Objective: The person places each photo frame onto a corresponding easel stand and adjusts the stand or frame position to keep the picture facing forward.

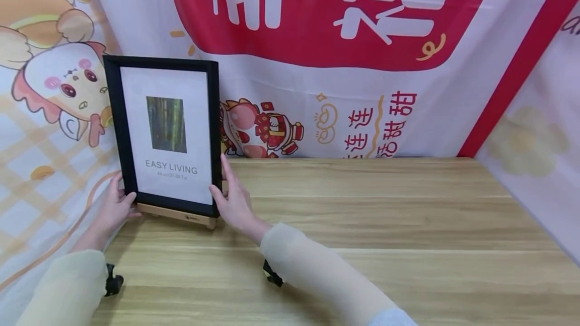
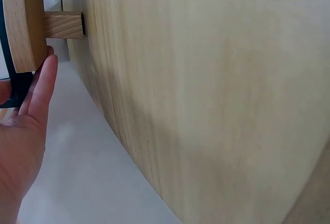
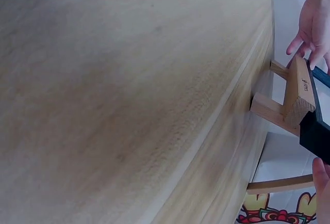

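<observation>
Gripping frame [image 1: 166, 127] lettered "EASY LIVING": left hand [image 1: 114, 204], right hand [image 1: 235, 206] clamped on sides; marking [image 1: 192, 218] on wooden stand [image 1: 165, 212] unclear.

We count one left grip [image 1: 111, 208] and one right grip [image 1: 235, 206]; between them, one black picture frame [image 1: 214, 135] holding one small picture [image 1: 166, 125], on one wooden stand [image 1: 174, 213] whose three legs [image 3: 281, 185] we see; back from the grips, two sleeves [image 1: 312, 268] and two black devices [image 1: 113, 281]; below them, one tabletop [image 1: 385, 215]
</observation>
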Action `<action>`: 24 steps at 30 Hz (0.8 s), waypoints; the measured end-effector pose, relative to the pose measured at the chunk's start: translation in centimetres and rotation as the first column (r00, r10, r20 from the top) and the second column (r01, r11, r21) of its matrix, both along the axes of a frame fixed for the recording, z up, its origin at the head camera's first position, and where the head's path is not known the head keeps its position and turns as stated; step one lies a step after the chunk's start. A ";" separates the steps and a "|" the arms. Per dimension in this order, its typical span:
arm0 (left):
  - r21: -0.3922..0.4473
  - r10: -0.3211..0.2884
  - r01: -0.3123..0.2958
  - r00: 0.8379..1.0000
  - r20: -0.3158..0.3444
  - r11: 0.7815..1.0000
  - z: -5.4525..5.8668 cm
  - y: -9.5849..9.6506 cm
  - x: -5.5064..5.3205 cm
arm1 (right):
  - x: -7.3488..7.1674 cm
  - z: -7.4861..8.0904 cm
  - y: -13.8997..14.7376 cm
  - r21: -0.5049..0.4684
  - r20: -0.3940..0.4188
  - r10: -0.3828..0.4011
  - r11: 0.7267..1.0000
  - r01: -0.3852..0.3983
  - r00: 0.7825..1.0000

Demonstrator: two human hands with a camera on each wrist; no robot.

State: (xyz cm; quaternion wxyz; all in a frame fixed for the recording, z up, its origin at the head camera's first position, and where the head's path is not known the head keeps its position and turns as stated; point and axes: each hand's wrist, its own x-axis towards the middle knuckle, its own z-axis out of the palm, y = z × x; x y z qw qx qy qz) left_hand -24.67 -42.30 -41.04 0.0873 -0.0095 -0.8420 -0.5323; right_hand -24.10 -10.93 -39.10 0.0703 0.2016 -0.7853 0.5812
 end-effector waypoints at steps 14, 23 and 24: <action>0.002 0.043 -0.043 0.998 0.047 0.999 0.2 1.9 0.9 | -0.5 -0.6 1.5 -0.003 0.096 0.013 1.000 -0.013 0.995; -0.063 0.118 -0.114 0.992 0.054 0.991 0.2 4.3 2.3 | -0.2 -1.5 3.2 0.090 0.110 0.003 0.996 -0.013 0.994; -0.068 0.125 -0.121 0.991 0.055 0.990 0.2 4.6 2.4 | -0.1 -1.6 3.4 0.097 0.118 0.002 0.995 -0.013 0.993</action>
